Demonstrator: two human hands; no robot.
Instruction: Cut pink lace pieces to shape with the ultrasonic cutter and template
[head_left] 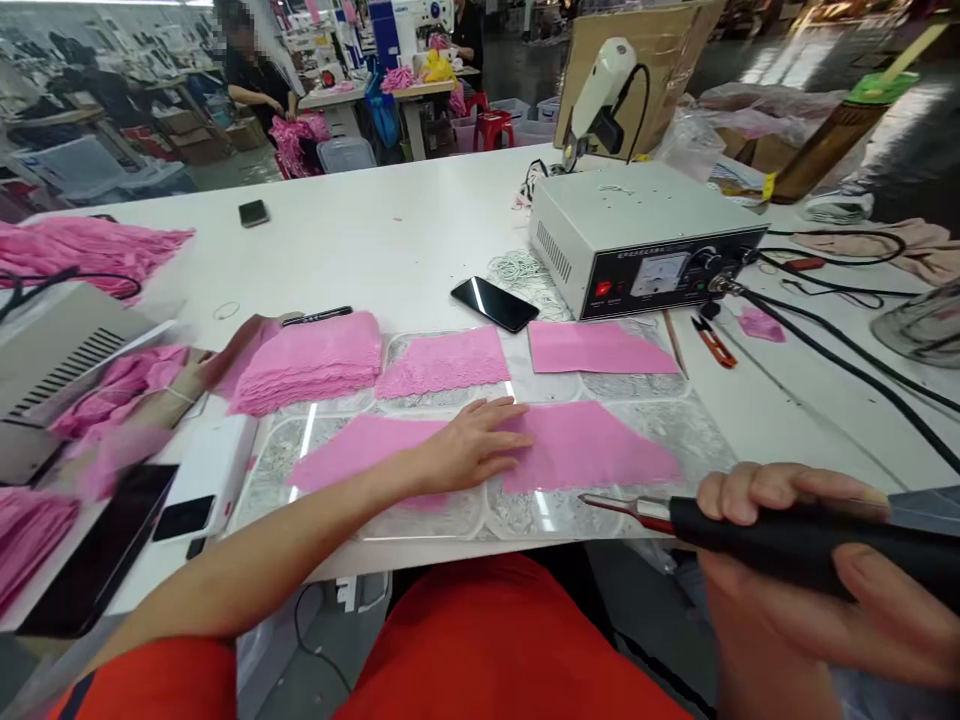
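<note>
My left hand (480, 440) lies flat with its fingers stretched, fingertips on the left part of a pink fabric piece (592, 450). Under its wrist is another pink piece (367, 445), partly hidden by the forearm. My right hand (795, 560) is wrapped round a black handpiece with a pointed metal tip (720, 525). The tip points left, just below the right-hand piece's lower edge and apart from the left hand. Behind lie a lace-patterned pink piece (450, 362), a smooth pink piece (600, 348) and a pink fabric stack (315, 360). A patterned clear mat (495, 515) lies beneath them.
A grey control box (645, 240) with a meter stands at the back right, cables trailing right. Beside it lie orange snips (714, 342). A phone (495, 303) and a pen (319, 315) lie behind the fabric. At left are pink bundles (82, 245) and a white device (206, 480).
</note>
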